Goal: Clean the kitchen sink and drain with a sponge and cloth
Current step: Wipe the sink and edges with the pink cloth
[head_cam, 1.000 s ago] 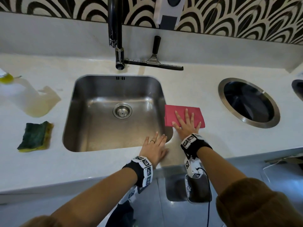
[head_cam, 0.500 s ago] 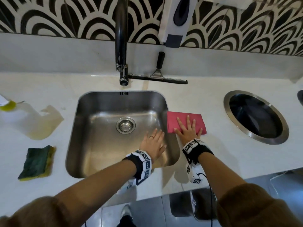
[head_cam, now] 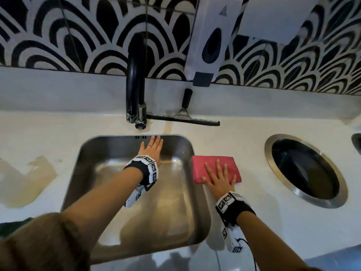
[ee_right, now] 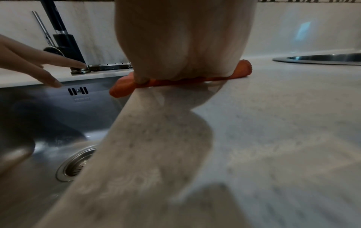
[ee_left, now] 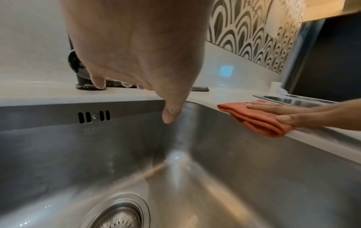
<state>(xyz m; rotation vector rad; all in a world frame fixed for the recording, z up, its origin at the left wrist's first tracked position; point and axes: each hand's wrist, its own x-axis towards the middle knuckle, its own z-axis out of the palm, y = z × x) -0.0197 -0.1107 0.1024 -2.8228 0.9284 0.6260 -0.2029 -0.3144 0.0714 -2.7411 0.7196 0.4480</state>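
The steel sink [head_cam: 181, 202] is set in a pale counter, and its round drain [ee_left: 117, 214] shows in the left wrist view. My left hand [head_cam: 153, 146] reaches over the basin towards the back wall, fingers straight, holding nothing; it hovers near the overflow slots [ee_left: 93, 116]. A folded red cloth [head_cam: 230, 165] lies on the counter just right of the sink. My right hand [head_cam: 217, 177] lies flat on the cloth with fingers spread. The green sponge [head_cam: 13, 224] peeks out at the far left, mostly hidden by my sleeve.
A black tap [head_cam: 135, 90] stands behind the sink, with a squeegee [head_cam: 183, 119] lying beside it. A wall dispenser [head_cam: 211, 40] hangs above. A round steel-rimmed opening [head_cam: 304, 171] is in the counter to the right. A yellowish wet patch [head_cam: 25, 184] lies left of the sink.
My left hand has moved from the sink's near rim across the basin to its back wall. The right hand has stayed flat on the red cloth. The head view has tilted closer.
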